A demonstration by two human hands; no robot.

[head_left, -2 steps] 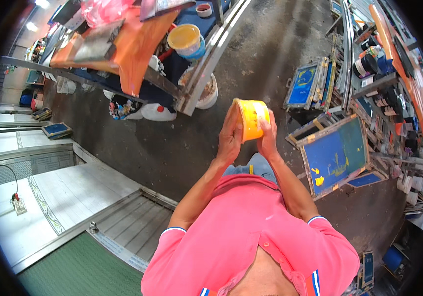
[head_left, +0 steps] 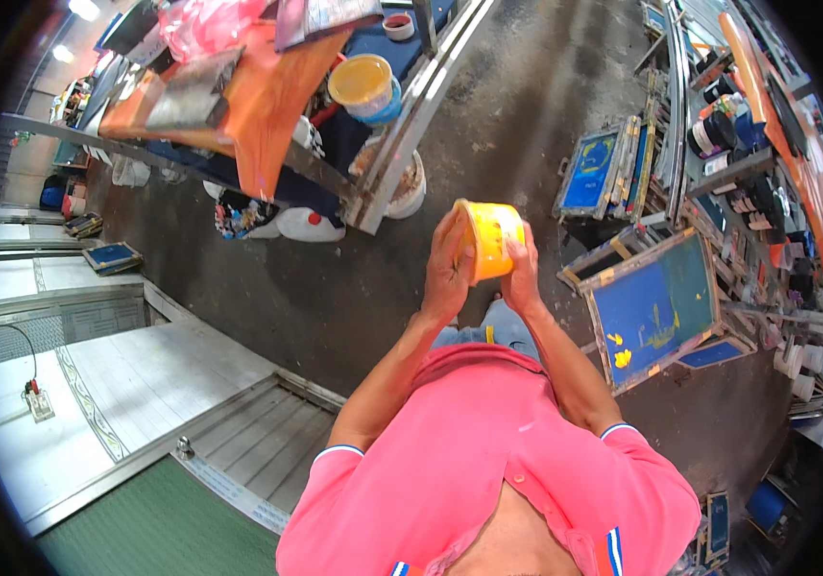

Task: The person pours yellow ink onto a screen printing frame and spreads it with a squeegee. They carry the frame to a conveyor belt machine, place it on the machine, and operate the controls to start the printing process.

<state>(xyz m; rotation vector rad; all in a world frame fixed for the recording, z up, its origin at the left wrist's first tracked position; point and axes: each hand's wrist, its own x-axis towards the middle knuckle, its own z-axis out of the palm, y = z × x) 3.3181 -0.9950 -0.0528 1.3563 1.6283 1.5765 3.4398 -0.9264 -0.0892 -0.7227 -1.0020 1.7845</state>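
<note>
A yellow plastic tub (head_left: 496, 240) is held up between my two hands, tilted on its side, in front of my pink shirt. My left hand (head_left: 447, 272) is wrapped round one end of it, at the rim. On the other side, my right hand (head_left: 522, 269) grips the tub's wall, its thumb pressed on the yellow surface. What is inside the tub cannot be seen from here.
Ahead to the left stands a metal-framed table with an orange sheet (head_left: 263, 106) and a bucket of yellowish stuff (head_left: 361, 83). Below it are a white bucket (head_left: 406, 187) and white jug (head_left: 311, 225). Blue screen frames (head_left: 652, 307) lean against the rack at right.
The tub and both hands have dropped very slightly in the picture, with the tub turned a little. My grip looks the same.
</note>
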